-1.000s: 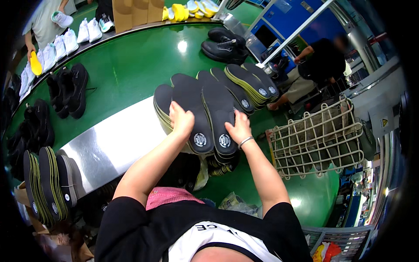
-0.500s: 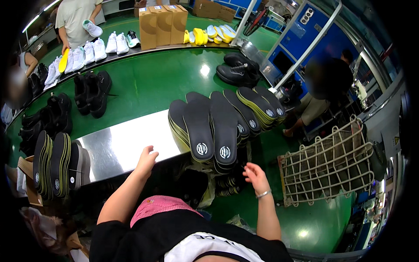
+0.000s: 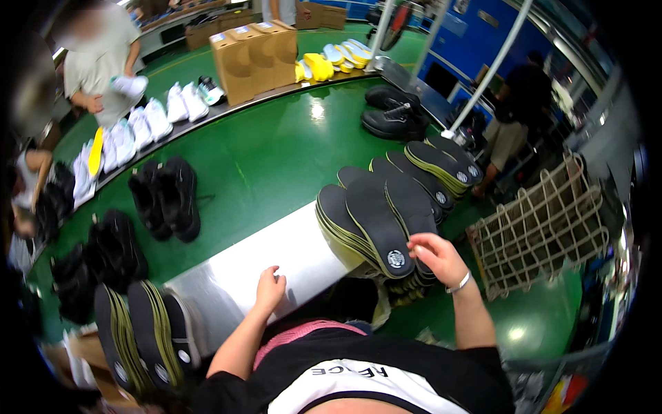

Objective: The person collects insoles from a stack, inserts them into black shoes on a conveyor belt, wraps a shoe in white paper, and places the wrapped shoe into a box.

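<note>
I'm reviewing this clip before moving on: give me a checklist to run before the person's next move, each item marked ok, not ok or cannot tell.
1. Left hand free: ok, nothing in it.
2. Left hand apart from the insoles: ok, it is over the metal sheet.
3. Right hand gripping: cannot tell; it is at the insoles' near end.
4. Insoles squarely stacked: not ok, they overlap and fan out.
5. Basket apart from right hand: ok.

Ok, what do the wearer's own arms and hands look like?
Short black sleeves leave the forearms bare. The left hand and right hand are ungloved; a narrow silvery bracelet circles the right wrist, and none shows on the left.
</note>
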Demonstrator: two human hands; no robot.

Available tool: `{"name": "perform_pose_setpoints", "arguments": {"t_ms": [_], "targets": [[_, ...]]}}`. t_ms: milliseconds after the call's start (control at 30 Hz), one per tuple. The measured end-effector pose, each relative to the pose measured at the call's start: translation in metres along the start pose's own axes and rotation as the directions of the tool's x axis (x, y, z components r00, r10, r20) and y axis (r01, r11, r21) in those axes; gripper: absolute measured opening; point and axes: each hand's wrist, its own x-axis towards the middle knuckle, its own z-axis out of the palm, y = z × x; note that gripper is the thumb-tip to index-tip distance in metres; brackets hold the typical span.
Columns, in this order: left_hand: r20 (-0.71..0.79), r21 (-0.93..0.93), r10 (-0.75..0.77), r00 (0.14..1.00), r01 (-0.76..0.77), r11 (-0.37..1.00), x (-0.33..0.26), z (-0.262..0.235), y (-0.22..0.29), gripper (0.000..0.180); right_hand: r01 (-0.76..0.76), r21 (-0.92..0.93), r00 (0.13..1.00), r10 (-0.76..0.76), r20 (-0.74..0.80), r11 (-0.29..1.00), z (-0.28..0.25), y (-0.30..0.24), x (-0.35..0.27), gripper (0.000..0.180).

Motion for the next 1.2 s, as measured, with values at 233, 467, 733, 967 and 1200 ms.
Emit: {"name": "perform_pose_setpoints", "arguments": {"t_ms": [233, 467, 733, 967, 1200], "targets": [[0.070, 0.089, 0.161, 0.984, -0.167, 0.982, 0.011, -0.031, -0.027, 0.025, 0.096, -0.477, 0.991, -0.042, 0.123, 0.874, 0.042, -0.013, 0.123, 0.028], [0.089, 0.150, 0.324, 0.942, -0.334, 0.930, -0.009, -0.032, -0.063, 0.013, -0.241, -0.838, 0.966, 0.200, -0.161, 0.489, 0.021, 0.010, 0.236, 0.034], [0.111, 0.518, 0.266, 0.958, -0.284, 0.807, 0.005, -0.043, -0.075, 0.015, -0.496, -0.783, 0.866, 0.279, -0.415, 0.375, -0.030, 0.057, 0.341, 0.033], [0.001, 0.309, -0.193, 0.981, 0.183, 0.933, 0.049, -0.035, -0.041, 0.016, -0.708, -0.570, 0.692, 0.246, -0.679, 0.416, -0.104, 0.118, 0.409, 0.041], [-0.040, 0.324, -0.167, 0.985, 0.171, 0.931, 0.071, -0.033, 0.008, 0.017, -0.650, -0.531, 0.640, 0.015, -0.768, 0.544, -0.166, 0.191, 0.467, 0.062]]}}
